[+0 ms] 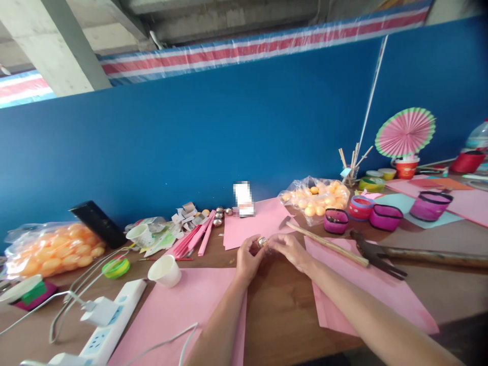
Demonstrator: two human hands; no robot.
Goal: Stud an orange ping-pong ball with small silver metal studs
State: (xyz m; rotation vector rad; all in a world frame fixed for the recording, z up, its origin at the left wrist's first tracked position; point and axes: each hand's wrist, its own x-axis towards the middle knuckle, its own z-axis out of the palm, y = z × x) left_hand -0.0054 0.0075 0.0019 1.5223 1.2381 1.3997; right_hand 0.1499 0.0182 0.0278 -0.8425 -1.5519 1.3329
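Observation:
Over the middle of the table, my left hand [247, 258] is closed around a small shiny metallic ball [262, 242], which shows between thumb and fingers. The fingers of my right hand [290, 249] are pinched together right beside the ball; what they hold, if anything, is too small to make out. Behind both hands lies a sheet of pink paper [244, 231]. Several similar shiny balls [218, 218] sit past its left edge. A hammer with a wooden handle [328, 243] rests to the right of my right hand.
A larger hammer [427, 254] lies at the right, near purple fabric containers [386, 217]. Bags of orange balls [57, 251] [320, 198] stand left and right. A white cup [164, 270], pink strips [194, 239] and a power strip [114, 320] are on the left.

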